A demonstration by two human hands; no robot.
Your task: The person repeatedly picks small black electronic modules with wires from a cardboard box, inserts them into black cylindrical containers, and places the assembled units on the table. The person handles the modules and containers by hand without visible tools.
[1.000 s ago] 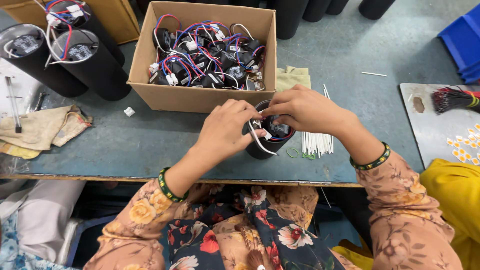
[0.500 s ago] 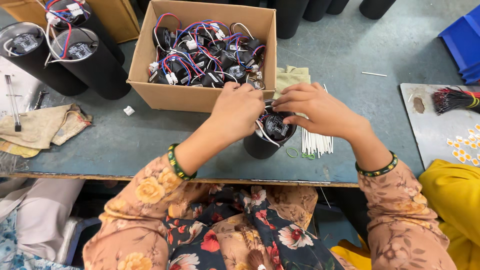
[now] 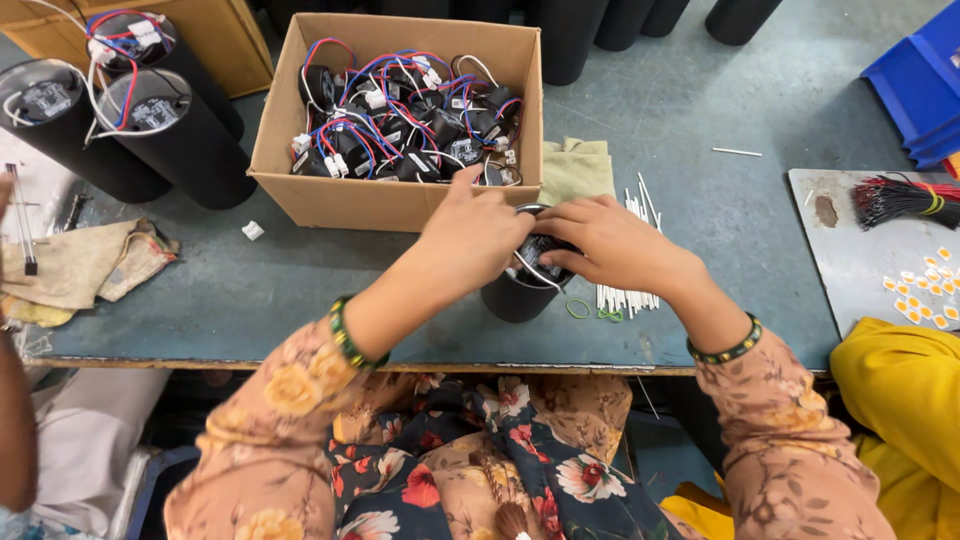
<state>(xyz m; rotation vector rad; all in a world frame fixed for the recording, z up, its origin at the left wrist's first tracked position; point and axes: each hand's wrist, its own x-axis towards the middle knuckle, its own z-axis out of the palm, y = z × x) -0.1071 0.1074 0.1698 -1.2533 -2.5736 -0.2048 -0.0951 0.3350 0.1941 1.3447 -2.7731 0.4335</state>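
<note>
Now hands (image 3: 545, 240) cover black cylinder (image 3: 515, 297).

So the person's wearing a peachy-pink top with a floral print, yellow and cream blossoms all over both long sleeves, which end a bit above the wrists. Each wrist has a thin beaded bangle, dark green with little yellow specks, one by the left hand (image 3: 478, 240) and one by the right hand (image 3: 615, 245). Lower down there's a dark navy garment across the lap with bigger red, pink and white flowers. No rings or watch that I can make out.
</note>
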